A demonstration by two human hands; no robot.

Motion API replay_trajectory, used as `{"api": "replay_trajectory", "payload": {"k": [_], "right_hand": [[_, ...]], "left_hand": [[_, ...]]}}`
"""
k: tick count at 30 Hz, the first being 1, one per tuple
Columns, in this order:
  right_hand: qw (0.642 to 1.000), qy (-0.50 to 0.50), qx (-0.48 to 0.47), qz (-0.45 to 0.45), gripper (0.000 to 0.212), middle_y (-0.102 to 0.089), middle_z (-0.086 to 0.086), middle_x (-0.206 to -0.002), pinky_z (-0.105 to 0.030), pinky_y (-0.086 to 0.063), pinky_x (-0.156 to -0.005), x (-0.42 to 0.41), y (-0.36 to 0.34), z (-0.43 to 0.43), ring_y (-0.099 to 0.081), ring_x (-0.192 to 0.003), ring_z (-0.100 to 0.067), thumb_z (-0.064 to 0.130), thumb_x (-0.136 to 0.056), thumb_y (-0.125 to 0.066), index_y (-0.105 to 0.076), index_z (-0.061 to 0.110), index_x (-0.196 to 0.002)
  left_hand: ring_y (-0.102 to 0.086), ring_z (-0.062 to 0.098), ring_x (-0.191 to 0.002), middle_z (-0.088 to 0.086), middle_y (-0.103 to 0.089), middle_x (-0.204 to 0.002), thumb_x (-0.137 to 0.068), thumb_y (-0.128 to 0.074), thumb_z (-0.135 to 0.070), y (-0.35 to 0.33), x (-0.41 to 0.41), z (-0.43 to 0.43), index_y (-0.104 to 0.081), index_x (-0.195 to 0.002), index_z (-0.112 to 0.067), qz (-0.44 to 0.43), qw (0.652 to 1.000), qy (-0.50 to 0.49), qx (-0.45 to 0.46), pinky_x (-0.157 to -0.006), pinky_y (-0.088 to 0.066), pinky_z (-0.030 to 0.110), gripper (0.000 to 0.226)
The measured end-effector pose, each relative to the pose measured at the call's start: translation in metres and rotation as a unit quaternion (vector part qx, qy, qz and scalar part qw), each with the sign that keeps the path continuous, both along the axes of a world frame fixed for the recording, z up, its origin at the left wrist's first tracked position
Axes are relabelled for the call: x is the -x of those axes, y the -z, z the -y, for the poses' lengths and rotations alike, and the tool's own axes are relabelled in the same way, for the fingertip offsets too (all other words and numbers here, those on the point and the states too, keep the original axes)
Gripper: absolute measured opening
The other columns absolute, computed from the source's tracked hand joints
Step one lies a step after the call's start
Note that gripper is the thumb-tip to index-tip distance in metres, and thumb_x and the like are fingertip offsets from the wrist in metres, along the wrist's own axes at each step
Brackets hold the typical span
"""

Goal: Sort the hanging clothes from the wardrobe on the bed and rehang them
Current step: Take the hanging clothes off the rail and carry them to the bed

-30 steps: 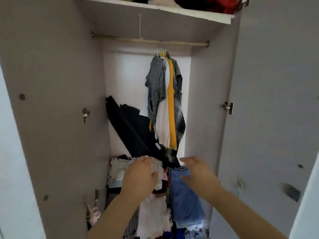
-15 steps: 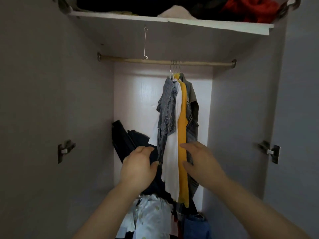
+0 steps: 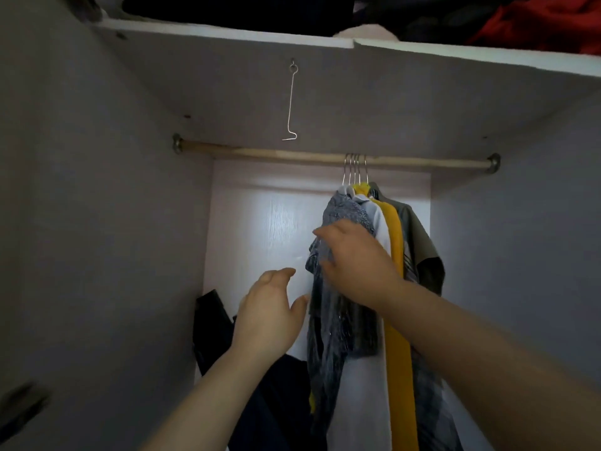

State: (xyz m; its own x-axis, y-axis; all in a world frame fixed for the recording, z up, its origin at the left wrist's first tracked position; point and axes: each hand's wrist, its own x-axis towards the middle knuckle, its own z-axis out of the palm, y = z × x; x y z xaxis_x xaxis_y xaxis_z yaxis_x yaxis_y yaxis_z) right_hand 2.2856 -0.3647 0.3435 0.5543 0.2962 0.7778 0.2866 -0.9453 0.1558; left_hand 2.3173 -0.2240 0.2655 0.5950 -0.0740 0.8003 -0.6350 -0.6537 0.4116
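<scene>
Several garments hang close together on wire hangers [image 3: 354, 169] from a wooden rail [image 3: 292, 154] inside the open wardrobe: a grey patterned shirt [image 3: 328, 320] on the left, then a white one [image 3: 380, 229], a yellow one [image 3: 395, 288] and an olive-grey one [image 3: 419, 242]. My right hand [image 3: 354, 262] lies against the upper part of the grey shirt, fingers spread to the left. My left hand [image 3: 270, 310] is raised just left of the clothes, fingers loosely extended, holding nothing.
A shelf [image 3: 227, 32] above the rail carries dark and red clothes [image 3: 536, 21]. A bent wire hook [image 3: 290, 102] dangles from the shelf's underside. Dark garments [image 3: 214, 323] lean in the lower left of the wardrobe. The side walls stand close on both sides.
Both hands have risen from the pile at the wardrobe floor to the hanging clothes. The right hand has crossed left onto the grey shirt. The view has tilted upward.
</scene>
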Motion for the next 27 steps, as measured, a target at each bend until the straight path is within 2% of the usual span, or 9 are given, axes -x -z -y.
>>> {"api": "replay_trajectory", "payload": {"k": [4, 10, 16, 21, 25, 27], "right_hand": [[0.997, 0.066, 0.034, 0.038, 0.042, -0.047, -0.008, -0.126, -0.036, -0.041, -0.091, -0.062, -0.033, -0.011, -0.043, -0.114, -0.027, 0.007, -0.088, -0.049, -0.046, 0.012, -0.130], [0.986, 0.114, 0.053, 0.107, 0.049, -0.045, -0.009, -0.131, -0.036, -0.032, -0.096, -0.125, -0.062, 0.013, -0.040, -0.116, -0.029, 0.006, -0.084, -0.047, -0.044, 0.011, -0.132], [0.983, 0.132, 0.007, 0.130, 0.047, -0.048, -0.011, -0.131, -0.037, -0.030, -0.102, -0.163, -0.075, 0.082, -0.042, -0.120, -0.030, 0.016, -0.090, -0.049, -0.043, 0.011, -0.136], [0.978, 0.108, -0.062, 0.169, 0.040, -0.053, -0.008, -0.128, -0.038, -0.036, -0.095, -0.187, -0.083, 0.120, -0.047, -0.116, -0.028, 0.033, -0.093, -0.049, -0.050, 0.014, -0.129], [0.973, 0.082, -0.112, 0.183, 0.045, -0.056, -0.003, -0.125, -0.037, -0.038, -0.090, -0.208, -0.089, 0.134, -0.048, -0.114, -0.024, 0.047, -0.091, -0.048, -0.052, 0.021, -0.128], [0.972, 0.077, -0.114, 0.193, 0.051, -0.057, -0.001, -0.124, -0.037, -0.039, -0.089, -0.217, -0.091, 0.137, -0.050, -0.112, -0.024, 0.056, -0.086, -0.050, -0.052, 0.026, -0.128]], "left_hand": [[-0.048, 0.008, -0.115, -0.006, -0.047, -0.134, -0.091, -0.054, -0.035, -0.016, -0.058, 0.002, -0.041, -0.137, -0.024, 0.020, 1.000, 0.011, 0.017, -0.093, -0.038, 0.021, 0.049], [-0.047, 0.005, -0.115, -0.011, -0.046, -0.133, -0.090, -0.052, -0.039, -0.017, -0.106, 0.018, -0.041, -0.136, -0.027, 0.048, 0.998, 0.026, 0.004, -0.092, -0.036, 0.018, 0.048], [-0.047, 0.004, -0.113, -0.011, -0.046, -0.129, -0.089, -0.054, -0.038, -0.019, -0.135, 0.027, -0.041, -0.135, -0.026, 0.062, 0.998, 0.019, -0.008, -0.094, -0.035, 0.018, 0.049], [-0.046, 0.005, -0.114, -0.013, -0.046, -0.129, -0.088, -0.054, -0.040, -0.027, -0.154, 0.033, -0.039, -0.135, -0.030, 0.071, 0.997, -0.010, -0.033, -0.094, -0.035, 0.019, 0.050], [-0.043, 0.005, -0.120, -0.015, -0.041, -0.134, -0.089, -0.053, -0.042, -0.028, -0.165, 0.044, -0.037, -0.136, -0.031, 0.065, 0.997, -0.025, -0.041, -0.099, -0.033, 0.020, 0.051], [-0.044, 0.005, -0.119, -0.015, -0.041, -0.134, -0.088, -0.053, -0.042, -0.027, -0.169, 0.048, -0.037, -0.136, -0.031, 0.059, 0.997, -0.024, -0.046, -0.103, -0.035, 0.025, 0.052]]}}
